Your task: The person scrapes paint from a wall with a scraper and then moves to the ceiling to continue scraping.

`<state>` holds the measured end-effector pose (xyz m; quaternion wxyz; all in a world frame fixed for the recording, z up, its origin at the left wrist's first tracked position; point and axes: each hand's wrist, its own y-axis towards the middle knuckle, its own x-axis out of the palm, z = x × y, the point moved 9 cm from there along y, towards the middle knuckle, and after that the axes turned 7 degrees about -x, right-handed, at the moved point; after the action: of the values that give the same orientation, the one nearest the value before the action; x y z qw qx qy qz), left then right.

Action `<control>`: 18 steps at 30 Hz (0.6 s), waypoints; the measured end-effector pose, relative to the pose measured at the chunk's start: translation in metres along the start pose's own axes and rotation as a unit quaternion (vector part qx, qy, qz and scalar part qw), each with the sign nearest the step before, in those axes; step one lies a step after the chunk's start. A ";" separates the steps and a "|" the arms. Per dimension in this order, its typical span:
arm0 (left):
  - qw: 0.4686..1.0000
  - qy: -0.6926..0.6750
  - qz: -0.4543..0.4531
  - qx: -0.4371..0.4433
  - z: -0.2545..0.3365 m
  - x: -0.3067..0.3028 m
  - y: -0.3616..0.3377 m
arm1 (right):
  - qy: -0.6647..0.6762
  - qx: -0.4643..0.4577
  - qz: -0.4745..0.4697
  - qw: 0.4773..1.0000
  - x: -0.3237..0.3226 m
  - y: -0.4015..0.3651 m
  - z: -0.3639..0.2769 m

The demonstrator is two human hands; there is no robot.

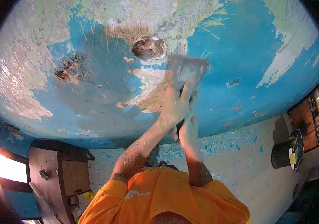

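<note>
A wide-bladed paint scraper (189, 66) is held up against the wall (234, 41), its blade blurred by motion. My left hand (175, 107) grips it high, with fingers lying over the base of the blade. Lower down, my right hand (189, 130) is closed around the dark handle. The wall carries blue paint, with large patches stripped to pale green and whitish plaster. Just left of the blade is a deep brown hole (149, 48) in the plaster. A smaller broken spot (63, 74) lies farther left.
Blue paint flakes (238, 147) are scattered over the tiled floor (249, 164). A dark wooden cabinet (45, 164) stands at lower left, near a bright window (6, 164). On the right are a black round object (281, 155) and wooden furniture (303, 121).
</note>
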<state>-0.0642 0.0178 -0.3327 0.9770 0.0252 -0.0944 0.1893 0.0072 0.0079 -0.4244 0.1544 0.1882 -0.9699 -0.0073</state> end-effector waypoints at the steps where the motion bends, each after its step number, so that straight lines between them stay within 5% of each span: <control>1: 0.999 0.030 -0.015 0.034 0.021 0.008 0.012 | -0.185 -0.189 0.080 0.961 -0.015 0.020 -0.019; 2: 0.996 0.058 -0.028 0.062 0.033 0.015 0.012 | -0.360 -0.357 0.150 0.849 -0.016 0.010 -0.041; 3: 0.996 0.057 -0.029 0.063 0.038 0.018 0.006 | -0.361 -0.358 0.151 0.848 -0.017 0.002 -0.059; 4: 0.995 0.062 -0.028 0.068 0.047 0.020 0.001 | -0.206 -0.210 0.059 0.954 -0.017 0.012 -0.059; 5: 0.995 0.068 -0.028 0.072 0.052 0.021 -0.005 | -0.038 -0.048 -0.041 0.997 -0.002 0.012 -0.045; 6: 0.997 0.026 -0.047 0.052 0.024 0.017 -0.002 | -0.108 -0.130 0.055 0.984 -0.011 0.000 -0.048; 9: 0.985 0.036 0.069 0.152 0.017 -0.002 -0.020 | 0.005 -0.079 0.004 0.997 -0.005 -0.023 -0.033; 11: 0.999 -0.001 0.024 0.048 -0.003 -0.002 -0.019 | -0.045 -0.157 0.042 0.986 -0.017 -0.025 -0.021; 13: 0.987 0.061 0.020 0.147 0.005 -0.003 -0.019 | -0.128 -0.224 0.026 0.966 -0.011 -0.025 -0.042; 16: 0.993 0.067 0.005 0.100 0.018 -0.014 -0.037 | -0.010 -0.151 -0.032 0.988 0.007 -0.032 -0.038; 18: 0.984 0.118 0.033 0.126 0.030 -0.025 -0.040 | -0.033 -0.203 -0.009 0.979 0.025 -0.035 -0.049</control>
<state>-0.0772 -0.0313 -0.3088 0.9635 0.1227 0.0457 0.2334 0.0127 -0.0318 -0.3731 0.1577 0.1612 -0.9509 -0.2119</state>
